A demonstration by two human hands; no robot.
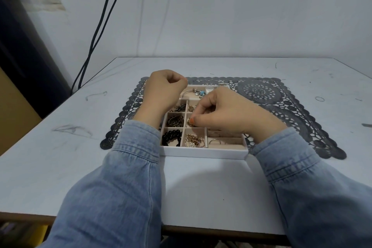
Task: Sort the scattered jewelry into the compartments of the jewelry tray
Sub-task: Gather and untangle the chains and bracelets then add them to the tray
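Head view: right hand (227, 112), pinching jewelry (190, 124), hides tray (205, 152).

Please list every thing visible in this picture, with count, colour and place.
jewelry tray: one, white, on the mat
lace mat: one, dark grey, on the table
table: one, white, against the wall
bead bracelet: one, black, near-left compartment
ring: one, metallic, near-right compartment
charm bangle: one, silver and blue, far compartment
cables: two, black, on the wall
gold piece: one, gold, pinched over a middle compartment
left hand: one, fisted, over the tray's far-left corner
right hand: one, pinching the gold piece
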